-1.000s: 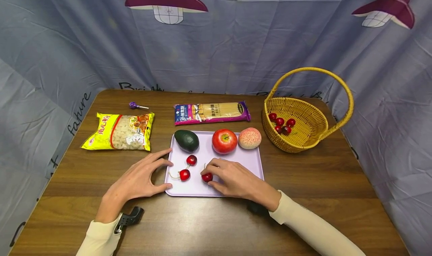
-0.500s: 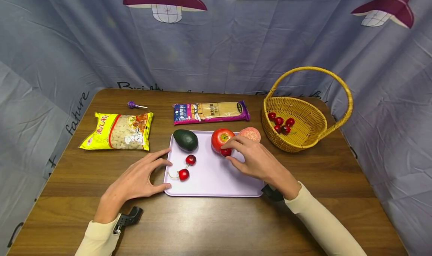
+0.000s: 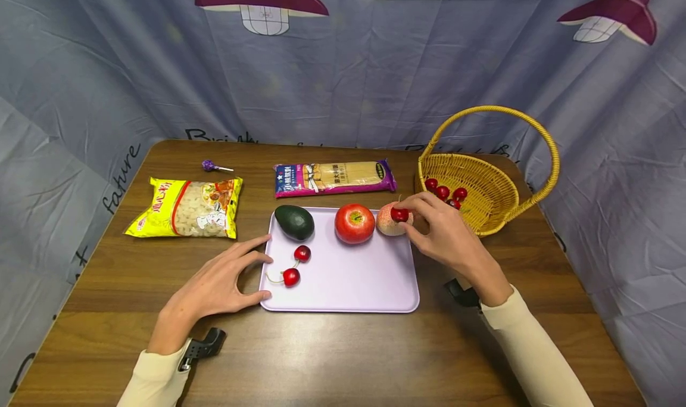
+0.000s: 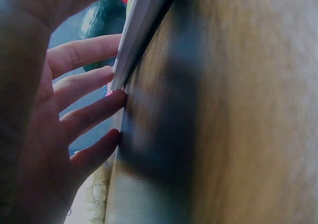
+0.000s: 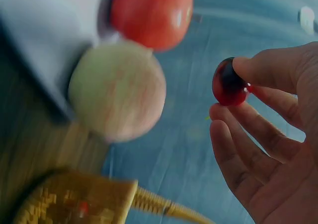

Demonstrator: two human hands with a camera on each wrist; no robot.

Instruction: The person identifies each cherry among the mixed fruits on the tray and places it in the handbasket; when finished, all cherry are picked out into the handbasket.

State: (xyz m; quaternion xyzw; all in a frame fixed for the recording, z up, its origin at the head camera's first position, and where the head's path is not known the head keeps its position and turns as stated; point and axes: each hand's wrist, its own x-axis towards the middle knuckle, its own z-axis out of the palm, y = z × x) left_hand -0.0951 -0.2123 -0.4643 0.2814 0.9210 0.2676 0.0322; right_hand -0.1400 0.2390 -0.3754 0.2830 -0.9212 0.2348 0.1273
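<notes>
My right hand (image 3: pixel 447 234) pinches a dark red cherry (image 3: pixel 399 214) between thumb and fingertips, in front of the peach (image 3: pixel 389 225) in the head view. The right wrist view shows the same cherry (image 5: pixel 229 82) held up, apart from the peach (image 5: pixel 118 91). Fingers spread, my left hand (image 3: pixel 217 282) touches the left edge of the lilac tray (image 3: pixel 348 288). Two cherries with stems, an upper one (image 3: pixel 302 253) and a lower one (image 3: pixel 291 277), lie on the tray near that hand. An avocado (image 3: pixel 294 222) and a red apple (image 3: pixel 355 223) sit along its far side.
A wicker basket (image 3: pixel 485 207) with a tall handle stands right of the tray, with several cherries (image 3: pixel 442 192) inside. Behind the tray lies a noodle packet (image 3: pixel 334 178). A yellow pasta bag (image 3: pixel 184 208) and a purple lollipop (image 3: pixel 209 165) are at the left.
My right hand has lifted the cherry off the tray and carried it right and away from me, past the apple to the peach. My left hand stays at the tray's edge.
</notes>
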